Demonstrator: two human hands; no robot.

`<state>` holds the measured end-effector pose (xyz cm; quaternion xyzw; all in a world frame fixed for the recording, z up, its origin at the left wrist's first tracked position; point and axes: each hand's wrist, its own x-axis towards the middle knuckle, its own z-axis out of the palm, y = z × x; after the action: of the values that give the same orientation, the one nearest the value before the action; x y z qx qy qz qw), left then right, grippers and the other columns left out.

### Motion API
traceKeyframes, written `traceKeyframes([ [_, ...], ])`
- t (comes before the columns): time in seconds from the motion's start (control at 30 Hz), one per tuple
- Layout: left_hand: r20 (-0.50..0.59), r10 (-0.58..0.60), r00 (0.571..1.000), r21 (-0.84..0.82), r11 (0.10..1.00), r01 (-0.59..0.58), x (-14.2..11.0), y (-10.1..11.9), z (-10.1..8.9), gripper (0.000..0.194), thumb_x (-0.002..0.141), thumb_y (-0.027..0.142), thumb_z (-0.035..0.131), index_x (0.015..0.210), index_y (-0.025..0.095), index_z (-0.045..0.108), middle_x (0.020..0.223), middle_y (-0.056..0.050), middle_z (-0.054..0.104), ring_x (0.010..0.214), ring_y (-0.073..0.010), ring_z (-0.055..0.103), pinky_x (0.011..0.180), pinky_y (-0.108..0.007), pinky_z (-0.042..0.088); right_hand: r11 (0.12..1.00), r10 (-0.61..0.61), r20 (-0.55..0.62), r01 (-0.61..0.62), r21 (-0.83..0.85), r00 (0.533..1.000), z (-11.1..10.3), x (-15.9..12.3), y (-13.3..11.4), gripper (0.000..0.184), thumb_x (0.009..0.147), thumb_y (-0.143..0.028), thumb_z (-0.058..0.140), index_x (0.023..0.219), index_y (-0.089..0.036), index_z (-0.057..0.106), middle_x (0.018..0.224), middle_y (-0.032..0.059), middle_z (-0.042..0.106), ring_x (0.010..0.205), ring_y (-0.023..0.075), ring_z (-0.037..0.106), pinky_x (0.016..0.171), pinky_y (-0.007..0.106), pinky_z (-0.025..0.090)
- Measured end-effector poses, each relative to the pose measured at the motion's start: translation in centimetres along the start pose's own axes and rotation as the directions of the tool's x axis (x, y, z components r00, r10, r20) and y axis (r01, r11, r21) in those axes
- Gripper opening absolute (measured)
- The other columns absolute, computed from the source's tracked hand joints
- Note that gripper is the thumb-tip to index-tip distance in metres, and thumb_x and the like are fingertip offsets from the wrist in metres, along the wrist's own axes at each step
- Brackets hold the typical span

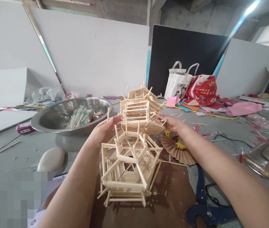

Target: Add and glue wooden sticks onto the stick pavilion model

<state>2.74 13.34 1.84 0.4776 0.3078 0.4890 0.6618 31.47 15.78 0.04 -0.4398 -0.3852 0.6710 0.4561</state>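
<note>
A tiered model of pale wooden sticks (140, 115), shaped like a small pagoda, stands in the middle. My left hand (106, 128) grips its left side, fingers partly hidden behind it. One short stick (108, 114) stands upright by my left thumb. At the other side, my right hand (170, 123) is closed on the model's edge, with its fingertips partly out of sight. Closer to me is an open, many-sided stick frame (129, 185), resting on a brown board (169, 196). Whether frame and tiered model are joined, I cannot tell.
A steel basin (44, 128) with wrapped packets sits left, near a white rounded object (51, 159). Right of the frame lie a pleated brown paper fan (172, 147) and a blue-handled tool (202, 190). Bags (202, 90), coloured paper and a glass vessel (264, 161) are further right.
</note>
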Motion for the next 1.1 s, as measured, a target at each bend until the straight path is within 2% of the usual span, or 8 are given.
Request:
traceKeyframes([
  [0.23, -0.022, 0.012, 1.0, 0.006, 1.0, -0.011, 0.01, 0.32, -0.01, 0.025, 0.076, 0.027, 0.05, 0.096, 0.017, 0.062, 0.093, -0.005, 0.062, 0.075, -0.0136, 0.057, 0.069, -0.025, 0.047, 1.0, 0.004, -0.014, -0.004, 0.002, 1.0, 0.35, 0.29, -0.27, 0.025, 0.08, -0.02, 0.048, 0.056, -0.014, 0.054, 0.043, -0.0045, 0.051, 0.039, 0.0036, 0.046, 0.042, 0.014, 0.037],
  [0.53, -0.016, 0.031, 0.999, -0.001, 1.0, -0.031, -0.06, 0.33, 0.11, 0.025, 0.079, 0.026, 0.046, 0.096, 0.016, 0.061, 0.089, -0.005, 0.063, 0.074, -0.0134, 0.058, 0.068, -0.026, 0.047, 1.0, -0.003, -0.004, 0.003, -0.011, 1.0, 0.47, 0.33, -0.29, 0.034, 0.084, -0.02, 0.04, 0.054, -0.013, 0.054, 0.043, -0.0037, 0.051, 0.038, 0.0033, 0.044, 0.041, 0.014, 0.035],
  [0.83, 0.017, 0.032, 0.999, -0.002, 0.999, -0.032, 0.07, 0.14, -0.26, 0.025, 0.077, 0.028, 0.048, 0.096, 0.017, 0.061, 0.089, -0.004, 0.063, 0.079, -0.0132, 0.058, 0.073, -0.026, 0.046, 0.999, -0.039, -0.003, 0.039, -0.017, 0.999, 0.4, 0.34, 0.04, 0.027, 0.079, -0.021, 0.05, 0.054, -0.013, 0.054, 0.042, -0.0048, 0.048, 0.038, 0.003, 0.042, 0.041, 0.014, 0.034],
  [1.1, -0.003, 0.04, 0.999, 0.002, 0.999, -0.04, 0.23, -0.07, -0.56, 0.026, 0.077, 0.028, 0.048, 0.097, 0.017, 0.061, 0.09, -0.005, 0.063, 0.084, -0.0152, 0.058, 0.075, -0.028, 0.046, 0.998, -0.069, -0.011, 0.069, -0.01, 0.998, 0.32, 0.46, 0.17, 0.02, 0.071, -0.022, 0.059, 0.054, -0.014, 0.053, 0.045, -0.0049, 0.05, 0.041, 0.0034, 0.043, 0.044, 0.015, 0.036],
])
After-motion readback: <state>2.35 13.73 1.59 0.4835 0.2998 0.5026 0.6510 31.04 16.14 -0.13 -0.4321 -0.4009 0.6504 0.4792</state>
